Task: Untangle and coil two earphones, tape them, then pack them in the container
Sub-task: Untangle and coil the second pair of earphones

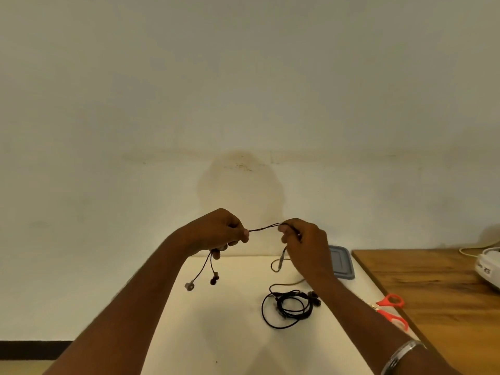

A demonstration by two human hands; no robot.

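At frame centre the left hand (pixel 216 234) and right hand (pixel 305 244) each pinch the first earphone (pixel 263 227) by its cord, buds dangling, while the second earphone (pixel 290 307) lies loosely looped lower right near the grey container (pixel 342 262), so coiling, taping and packing all seem left to do.

Open tabletop (pixel 216 334) lies left of the coiled earphone (pixel 289 307); container (pixel 342 262) and scissors (pixel 392 309) stand right.
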